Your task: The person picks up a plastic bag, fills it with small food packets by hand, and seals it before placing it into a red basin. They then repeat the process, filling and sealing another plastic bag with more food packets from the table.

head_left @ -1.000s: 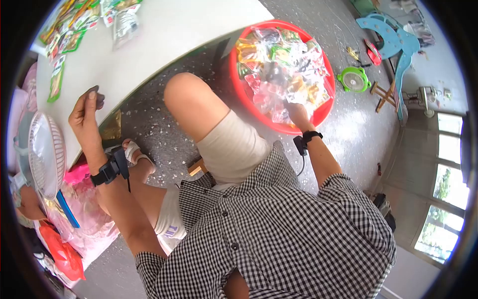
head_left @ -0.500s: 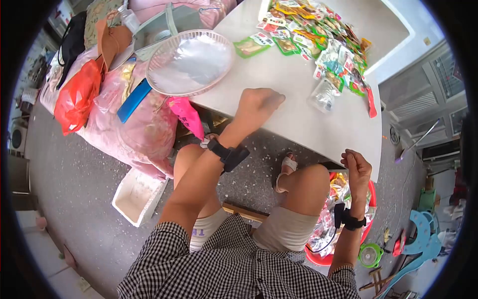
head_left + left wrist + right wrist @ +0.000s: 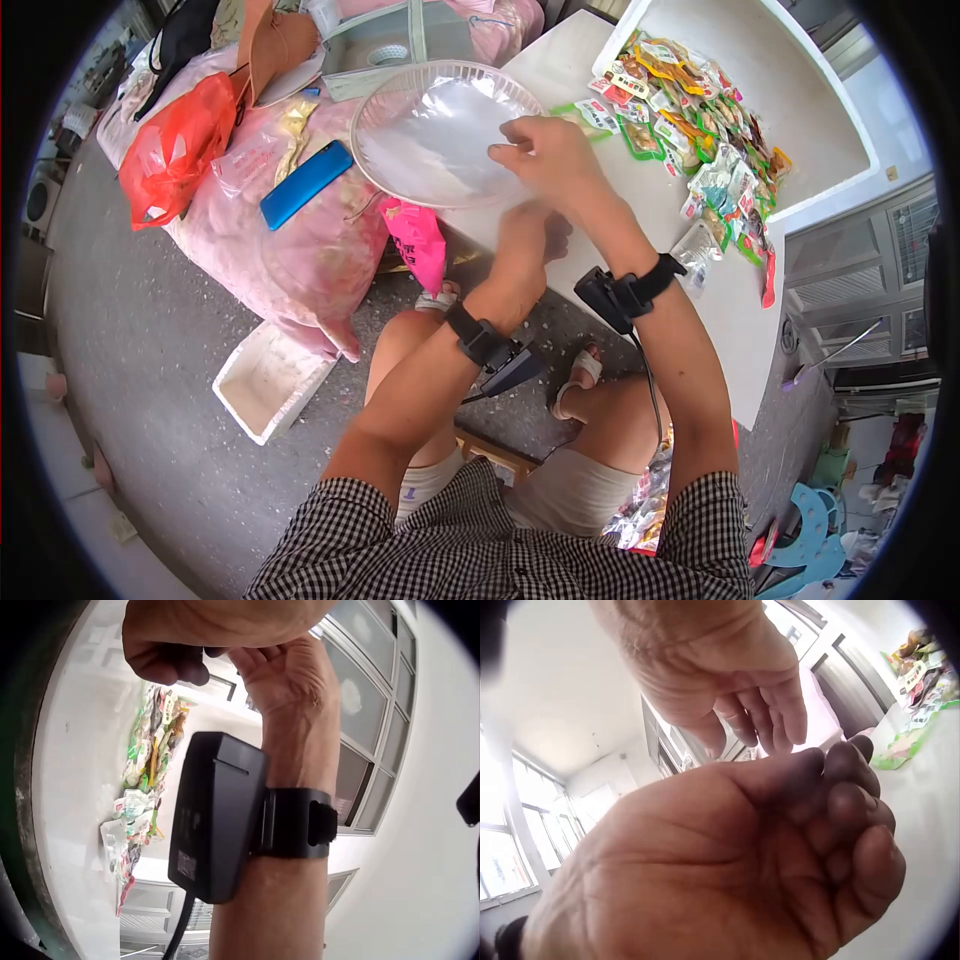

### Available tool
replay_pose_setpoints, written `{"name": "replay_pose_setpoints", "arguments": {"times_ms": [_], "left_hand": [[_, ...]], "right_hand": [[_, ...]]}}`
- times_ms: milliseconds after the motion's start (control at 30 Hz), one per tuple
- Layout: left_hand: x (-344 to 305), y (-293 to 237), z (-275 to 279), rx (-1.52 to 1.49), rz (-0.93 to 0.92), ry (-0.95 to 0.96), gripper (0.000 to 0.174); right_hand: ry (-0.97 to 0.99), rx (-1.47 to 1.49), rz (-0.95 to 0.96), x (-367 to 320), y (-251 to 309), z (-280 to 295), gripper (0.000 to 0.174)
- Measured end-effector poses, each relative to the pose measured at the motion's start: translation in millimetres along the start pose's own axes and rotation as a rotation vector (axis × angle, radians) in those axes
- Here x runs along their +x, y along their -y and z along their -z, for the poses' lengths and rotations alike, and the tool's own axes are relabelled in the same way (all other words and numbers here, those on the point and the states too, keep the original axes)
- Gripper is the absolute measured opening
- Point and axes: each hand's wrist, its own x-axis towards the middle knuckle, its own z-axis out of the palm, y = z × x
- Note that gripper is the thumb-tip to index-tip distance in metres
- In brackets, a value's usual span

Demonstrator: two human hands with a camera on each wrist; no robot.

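Both hands hang in the air over the near left of the white table, close together and overlapping in the head view. My right hand reaches across above the left, near the rim of a pale oval plastic basket. Its fingers hang loosely bent in the right wrist view, with nothing seen in them. My left hand is lower, its palm bare and its fingers loosely curled, with dark fingertips. No held thing shows in it.
Small sealed food packets lie heaped on the table, partly inside a white foam box. Left are a blue phone, a pink bag and a red plastic bag. Packets in a red tub sit beside the right knee.
The view has swung from the tub to the table. My right hand has left the packets in the tub and crossed leftward above the left hand, nearer the oval basket.
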Motion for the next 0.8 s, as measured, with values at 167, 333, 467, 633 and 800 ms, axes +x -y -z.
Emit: {"name": "replay_pose_setpoints", "arguments": {"times_ms": [167, 333, 467, 633, 800], "left_hand": [[7.2, 2.6, 5.9, -0.238, 0.022, -0.074, 0.025], [4.4, -0.6, 7.2, -0.269, -0.003, -0.097, 0.025], [2.4, -1.8, 4.3, -0.229, -0.016, -0.103, 0.025], [-2.6, -1.5, -0.7, -0.244, -0.068, -0.097, 0.026], [-6.5, 0.4, -0.6, -0.341, -0.101, -0.121, 0.025]], "right_hand": [[0.21, -0.204, 0.003, 27.2, -8.3, -54.6, 0.029], [0.281, -0.338, 0.021, 36.8, -14.8, -66.3, 0.024], [0.308, -0.42, -0.024, 37.9, -10.0, -64.2, 0.026], [0.259, -0.308, -0.099, 37.2, -0.8, -58.8, 0.029], [0.249, -0.418, -0.092, 37.9, 2.6, -72.6, 0.028]]}}
